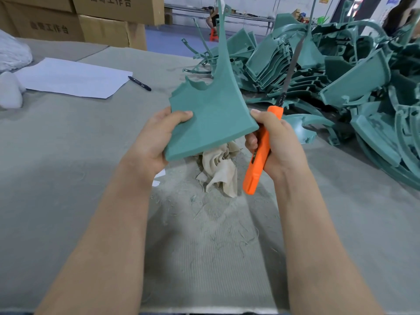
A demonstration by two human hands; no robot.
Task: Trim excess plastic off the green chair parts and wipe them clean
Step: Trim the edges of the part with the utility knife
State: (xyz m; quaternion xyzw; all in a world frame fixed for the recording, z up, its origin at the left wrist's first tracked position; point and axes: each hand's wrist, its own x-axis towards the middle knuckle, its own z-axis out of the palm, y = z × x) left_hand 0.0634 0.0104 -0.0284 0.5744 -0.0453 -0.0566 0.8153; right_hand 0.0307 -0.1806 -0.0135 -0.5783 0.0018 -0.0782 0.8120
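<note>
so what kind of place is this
Probably a plastics factory finishing area: a heap of green chair parts on the bench, stacked cardboard cartons behind, and plastic shavings scattered on it.

Paper (72, 76), pen (139, 83), cardboard boxes (113, 23)

A grey, cloth-covered desk (68, 155) carries a big heap of green chair parts (341, 83) along its right side, some strips reaching toward the middle. Near the centre lies a crumpled beige rag (221, 169), with thin green shavings (216, 235) scattered around and in front of it. At the far left lie white sheets of paper (72, 78), a dark pen (139, 83) just beside their right edge, and white bundles (11, 53) at the desk's left edge.
</note>
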